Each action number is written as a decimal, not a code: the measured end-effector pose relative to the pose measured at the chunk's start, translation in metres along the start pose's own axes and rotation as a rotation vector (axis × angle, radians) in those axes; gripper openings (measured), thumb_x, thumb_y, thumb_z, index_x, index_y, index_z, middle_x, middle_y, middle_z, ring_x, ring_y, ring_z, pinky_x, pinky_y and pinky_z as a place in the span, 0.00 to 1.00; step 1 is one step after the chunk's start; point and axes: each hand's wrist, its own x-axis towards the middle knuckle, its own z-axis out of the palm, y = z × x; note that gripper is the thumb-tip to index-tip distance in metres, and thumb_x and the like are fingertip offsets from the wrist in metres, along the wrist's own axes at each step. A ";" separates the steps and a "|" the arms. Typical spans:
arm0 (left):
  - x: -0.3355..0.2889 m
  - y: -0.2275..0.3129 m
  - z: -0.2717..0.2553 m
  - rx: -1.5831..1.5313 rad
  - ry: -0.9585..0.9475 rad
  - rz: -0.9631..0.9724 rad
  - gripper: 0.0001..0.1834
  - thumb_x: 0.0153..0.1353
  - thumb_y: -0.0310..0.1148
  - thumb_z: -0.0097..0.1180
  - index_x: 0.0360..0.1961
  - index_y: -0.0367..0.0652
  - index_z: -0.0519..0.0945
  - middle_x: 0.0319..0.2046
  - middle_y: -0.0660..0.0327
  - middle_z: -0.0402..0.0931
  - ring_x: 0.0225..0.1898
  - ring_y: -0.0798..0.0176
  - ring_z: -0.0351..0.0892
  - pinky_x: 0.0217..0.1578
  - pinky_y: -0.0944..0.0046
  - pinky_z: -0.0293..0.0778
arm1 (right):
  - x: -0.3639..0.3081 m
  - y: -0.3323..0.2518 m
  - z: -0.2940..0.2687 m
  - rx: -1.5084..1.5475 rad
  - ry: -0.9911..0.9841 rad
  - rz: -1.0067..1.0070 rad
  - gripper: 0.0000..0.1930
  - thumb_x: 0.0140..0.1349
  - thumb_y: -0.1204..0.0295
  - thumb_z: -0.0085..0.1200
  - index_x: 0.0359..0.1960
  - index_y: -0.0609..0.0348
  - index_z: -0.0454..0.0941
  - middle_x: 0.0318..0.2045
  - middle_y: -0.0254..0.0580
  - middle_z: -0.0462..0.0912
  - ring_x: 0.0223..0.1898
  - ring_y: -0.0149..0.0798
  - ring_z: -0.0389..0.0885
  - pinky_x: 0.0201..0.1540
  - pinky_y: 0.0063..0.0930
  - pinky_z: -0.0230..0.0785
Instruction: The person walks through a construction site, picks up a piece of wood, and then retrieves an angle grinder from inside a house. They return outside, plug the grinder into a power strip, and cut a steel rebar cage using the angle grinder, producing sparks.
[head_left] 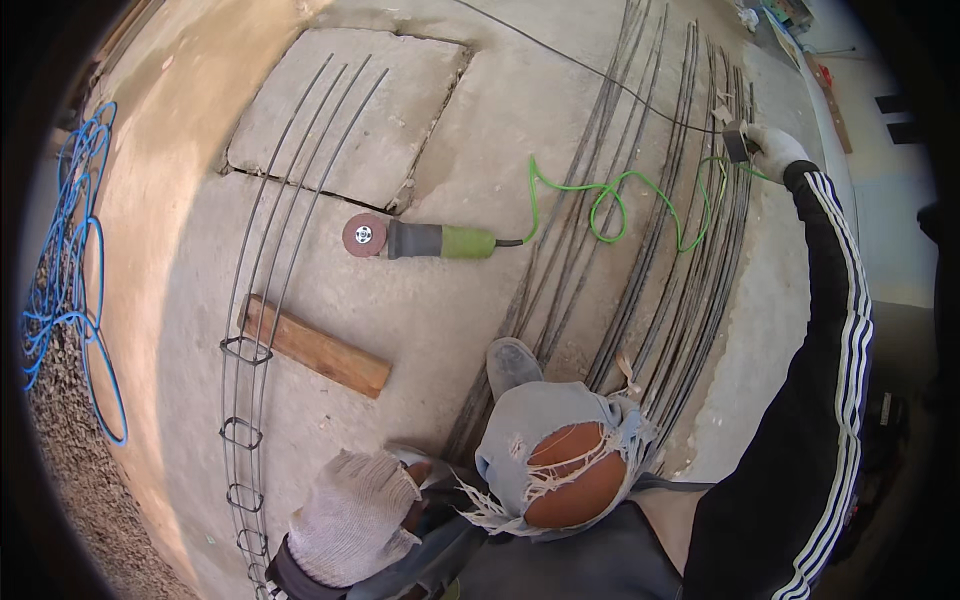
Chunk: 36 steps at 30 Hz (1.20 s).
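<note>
My right hand (777, 153), in a pale glove, reaches far out to the right and grips a small dark box (738, 142). A black cord (640, 103) and a green cord (622, 200) run up to that box; how they join it is too small to tell. My left hand (352, 515), in a knitted glove, is low beside my bent leg, its fingers mostly hidden. An angle grinder (440, 240) with a reddish-brown disc (364, 235) lies on the concrete, its green cord trailing right. Left of it stretches a rebar cage (243, 350) with several square stirrups.
Long loose steel bars (640, 270) lie in a bundle at right, by my shoe (513, 366). A wooden block (315, 345) sits under the cage's bars. A blue hose (80, 260) is heaped at far left beside gravel (90, 500). Cracks edge a concrete slab (345, 110).
</note>
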 end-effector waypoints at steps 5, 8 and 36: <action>-0.012 0.001 0.011 -0.049 0.169 -0.127 0.22 0.53 0.34 0.65 0.49 0.37 0.83 0.30 0.56 0.76 0.32 0.51 0.79 0.36 0.50 0.71 | 0.034 -0.151 0.062 -0.248 -0.322 -0.032 0.11 0.60 0.69 0.57 0.44 0.50 0.85 0.40 0.51 0.87 0.47 0.52 0.87 0.48 0.49 0.81; -0.018 0.002 0.016 -0.027 0.185 -0.233 0.20 0.54 0.35 0.65 0.48 0.38 0.84 0.30 0.56 0.76 0.31 0.51 0.80 0.36 0.50 0.72 | 0.046 -0.216 0.087 -0.271 -0.324 -0.048 0.13 0.57 0.67 0.62 0.44 0.52 0.85 0.49 0.49 0.85 0.53 0.53 0.84 0.51 0.47 0.80; 0.049 -0.159 0.078 -0.640 0.328 -0.457 0.28 0.67 0.47 0.60 0.55 0.33 0.80 0.48 0.44 0.85 0.51 0.47 0.85 0.52 0.56 0.79 | -0.036 -0.538 0.011 1.116 0.028 -0.483 0.27 0.45 0.67 0.70 0.48 0.61 0.75 0.40 0.54 0.81 0.44 0.61 0.82 0.47 0.48 0.73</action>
